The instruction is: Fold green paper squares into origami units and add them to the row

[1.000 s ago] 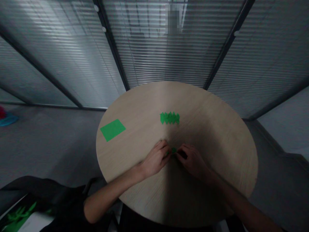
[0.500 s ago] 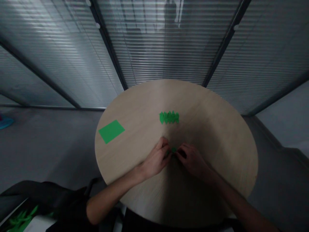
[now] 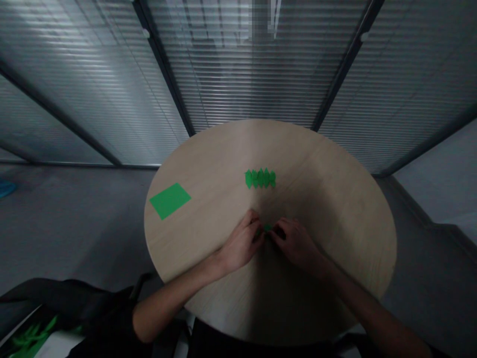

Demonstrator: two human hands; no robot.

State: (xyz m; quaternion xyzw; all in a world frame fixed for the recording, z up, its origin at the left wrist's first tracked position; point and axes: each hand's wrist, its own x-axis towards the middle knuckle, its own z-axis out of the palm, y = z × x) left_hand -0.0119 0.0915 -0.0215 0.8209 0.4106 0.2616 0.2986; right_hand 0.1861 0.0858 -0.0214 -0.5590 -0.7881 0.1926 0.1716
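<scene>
Your head tipped a little since the last look, so the round wood tabletop [image 3: 328, 209] sat a bit higher in the view. Your hands stayed almost where they were.

Your left hand [image 3: 241, 243] and your right hand [image 3: 296, 243] were near the middle of the tabletop, very close to each other. Both hands were nearly shut, with the fingers curled in. Together they pinched a small piece of green paper [image 3: 267, 227]. Your fingers hid most of it, and only a little green tip showed between your hands, so you could not tell its full shape.

A folded green paper strip [image 3: 260, 178] lay flat on the tabletop, past your hands and not touching them. It had a row of pointy zigzag folds, and it ran from left to right. A flat green paper sheet [image 3: 170, 200] lay on the left part of the tabletop, close to the rim. It was a plain rectangle set at a slant, and it was well apart from your left hand.

Gray blinds [image 3: 253, 74] hung behind glass walls past the far side of the tabletop. A gray floor [image 3: 74, 223] spread out to the left of the tabletop. A dark bag [image 3: 74, 303] sat by the lower left of the tabletop, but the dim light made it hard to see well.
</scene>
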